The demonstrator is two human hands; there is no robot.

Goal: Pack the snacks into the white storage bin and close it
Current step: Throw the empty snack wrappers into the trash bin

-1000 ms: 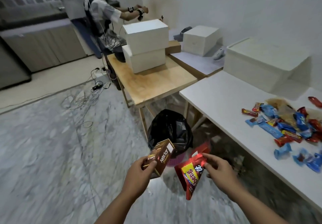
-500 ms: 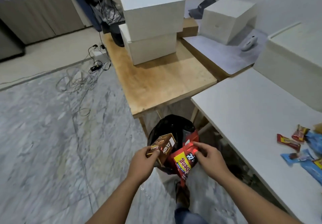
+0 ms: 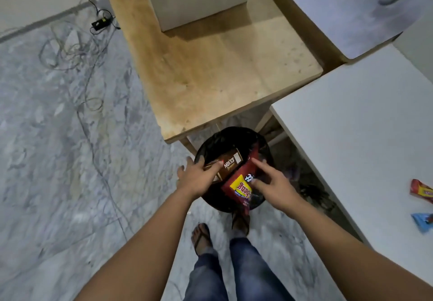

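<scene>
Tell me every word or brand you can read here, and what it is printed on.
"Nextar": on the brown box over the black bin.
Yellow-panel lettering on the red packet: too blurred to read surely.
Wrappers on the white table: print too small.

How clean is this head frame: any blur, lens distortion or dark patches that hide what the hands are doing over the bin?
Head view: wide-angle bending curves the wooden table edges; soft motion blur at the margins; the Nextar box print stays readable under the left hand; the red packet by the right hand is sharp enough; the black bin interior is dark and detail-less.
</scene>
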